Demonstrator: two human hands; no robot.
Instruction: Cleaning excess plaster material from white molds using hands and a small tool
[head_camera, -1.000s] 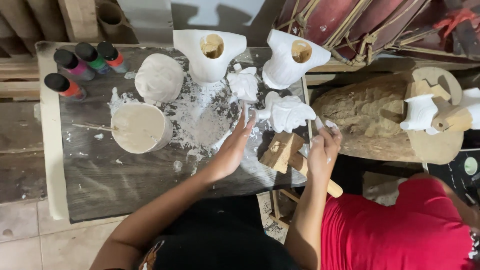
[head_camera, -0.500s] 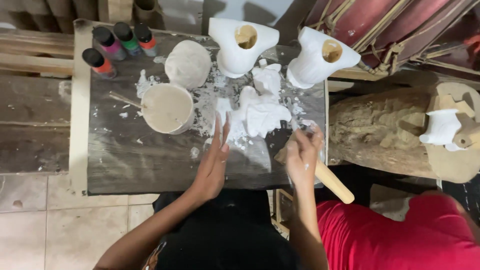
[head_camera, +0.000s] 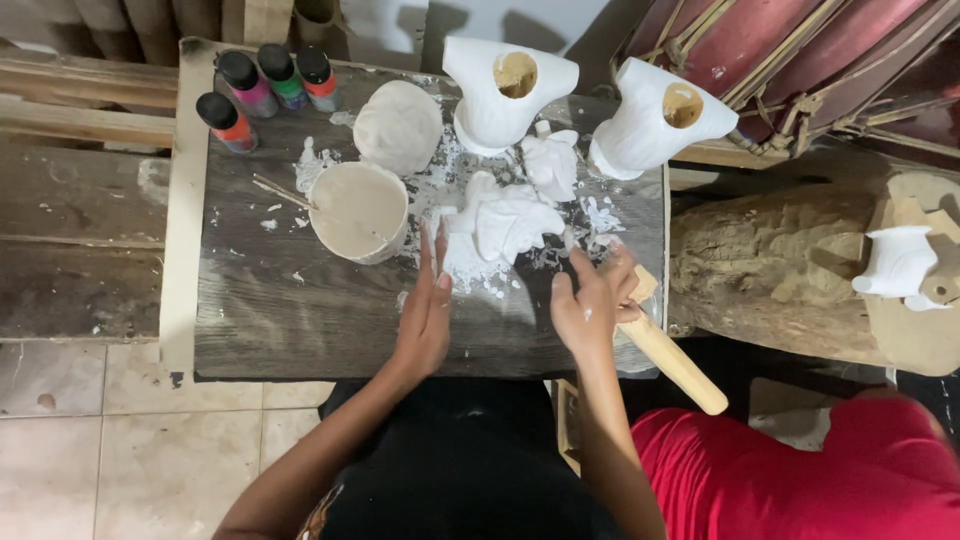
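Both hands down on the dark wooden board (head_camera: 300, 320), working at a white plaster figure (head_camera: 512, 225).

I see the left hand (head_camera: 425, 315) lying flat and released, fingers straight, tips pointing to 12 o'clock and reaching the figure's lower left edge among white crumbs. The right hand (head_camera: 590, 300) is clenched round a wooden stick (head_camera: 672, 355) whose free end runs off the board toward 5 o'clock. The figure lies mid-board, at 12 o'clock from both hands. A tan cup (head_camera: 360, 210) sits at 9 o'clock from the figure, four paint bottles (head_camera: 262, 85) at 10 o'clock, and two white hollow casts (head_camera: 590, 105) stand at 12 to 1 o'clock.
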